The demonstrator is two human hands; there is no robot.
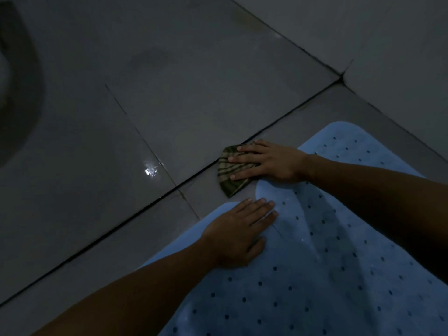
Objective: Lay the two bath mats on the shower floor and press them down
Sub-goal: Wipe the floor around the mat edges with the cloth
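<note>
Two light blue bath mats with small dark holes lie on the grey tiled floor. The nearer mat (278, 294) fills the lower middle; the farther mat (344, 149) lies at the right and overlaps it. My left hand (240, 234) lies flat, fingers straight, on the nearer mat's top corner. My right hand (264, 161) presses flat on a folded green striped cloth (226, 169) on the tile just beyond the mats' edge.
Glossy grey floor tiles (169, 93) with dark grout lines spread to the left and back, with a wet glint (150, 169). A wall base (363, 32) runs along the upper right. A dark curved shape (21, 81) sits at the far left.
</note>
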